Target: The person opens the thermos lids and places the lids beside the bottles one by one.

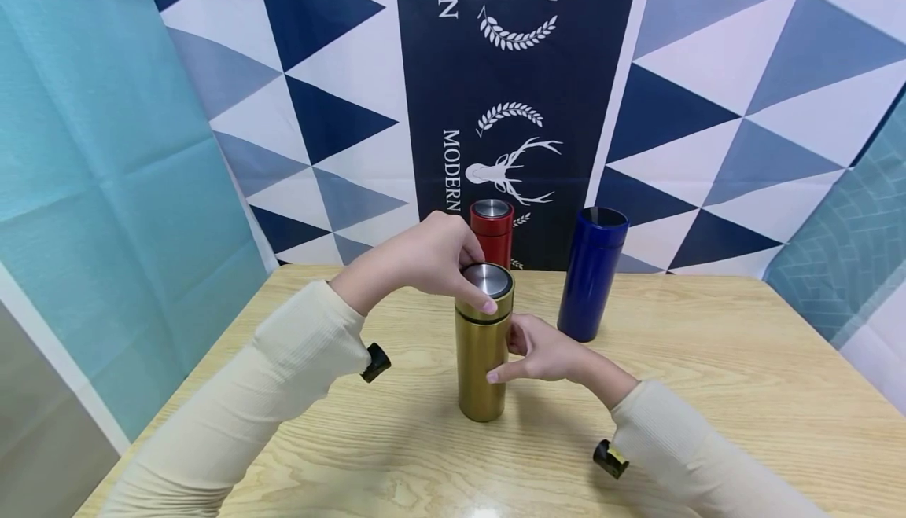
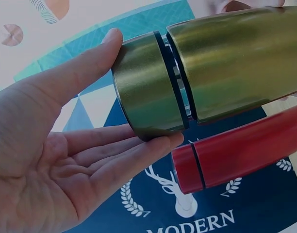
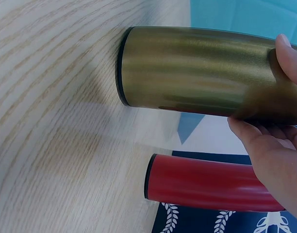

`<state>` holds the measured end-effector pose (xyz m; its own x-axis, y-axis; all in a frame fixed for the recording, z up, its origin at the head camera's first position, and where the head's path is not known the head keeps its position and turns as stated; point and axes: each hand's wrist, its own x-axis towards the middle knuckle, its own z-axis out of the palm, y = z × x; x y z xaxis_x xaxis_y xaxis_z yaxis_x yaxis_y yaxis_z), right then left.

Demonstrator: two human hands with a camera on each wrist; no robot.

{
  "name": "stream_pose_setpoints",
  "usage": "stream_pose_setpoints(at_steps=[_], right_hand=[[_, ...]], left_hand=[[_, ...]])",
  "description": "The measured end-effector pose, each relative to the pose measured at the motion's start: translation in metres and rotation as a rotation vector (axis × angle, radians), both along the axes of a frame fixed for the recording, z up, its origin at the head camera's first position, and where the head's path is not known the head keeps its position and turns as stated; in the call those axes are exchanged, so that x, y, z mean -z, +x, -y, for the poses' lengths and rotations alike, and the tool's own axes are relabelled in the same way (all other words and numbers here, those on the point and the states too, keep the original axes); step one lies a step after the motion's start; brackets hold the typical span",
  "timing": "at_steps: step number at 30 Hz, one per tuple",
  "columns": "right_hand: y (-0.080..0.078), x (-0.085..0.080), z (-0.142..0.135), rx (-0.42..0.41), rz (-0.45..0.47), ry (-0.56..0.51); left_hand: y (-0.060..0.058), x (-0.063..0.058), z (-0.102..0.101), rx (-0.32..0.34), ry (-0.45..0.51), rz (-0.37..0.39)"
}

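A gold thermos flask (image 1: pixel 480 369) stands upright on the wooden table. My left hand (image 1: pixel 437 255) pinches its lid (image 2: pixel 146 87) from above, thumb on the near side and fingers on the far side. Between lid and body, the left wrist view shows a narrow gap with bits of a shiny neck inside. Lower down, my right hand (image 1: pixel 548 351) grips the flask's body from the right, thumb in front and fingers partly hidden behind. The flask's black-edged base (image 3: pixel 123 68) is at the table surface.
Behind the gold flask stands a red flask (image 1: pixel 491 239) with a silver-topped lid. A blue flask (image 1: pixel 593 278) with a dark top stands behind and right of my right hand. A patterned cloth backdrop (image 1: pixel 340 109) hangs at the table's (image 1: pixel 283 455) far edge.
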<state>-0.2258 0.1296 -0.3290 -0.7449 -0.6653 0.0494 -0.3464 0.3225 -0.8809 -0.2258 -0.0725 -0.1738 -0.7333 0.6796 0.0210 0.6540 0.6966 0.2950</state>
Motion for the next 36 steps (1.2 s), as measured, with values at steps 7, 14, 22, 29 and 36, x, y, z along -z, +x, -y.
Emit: stream_pose_setpoints(at_steps=[7,14,22,29,36], right_hand=[[0.003,0.0,-0.003,0.003,-0.014,0.021],[0.003,0.0,-0.002,0.001,0.007,0.013],[0.004,0.001,-0.002,-0.007,-0.015,0.007],[0.004,0.004,-0.002,-0.028,-0.02,-0.017],[0.003,0.005,-0.003,-0.028,-0.038,-0.028]], left_hand=[[0.01,0.003,-0.004,-0.065,0.012,-0.04],[0.017,0.005,-0.008,-0.134,0.003,-0.05],[0.013,0.009,-0.004,-0.115,0.018,-0.046],[-0.01,0.016,0.006,0.094,0.024,0.141],[-0.028,0.021,0.012,0.258,0.156,0.353]])
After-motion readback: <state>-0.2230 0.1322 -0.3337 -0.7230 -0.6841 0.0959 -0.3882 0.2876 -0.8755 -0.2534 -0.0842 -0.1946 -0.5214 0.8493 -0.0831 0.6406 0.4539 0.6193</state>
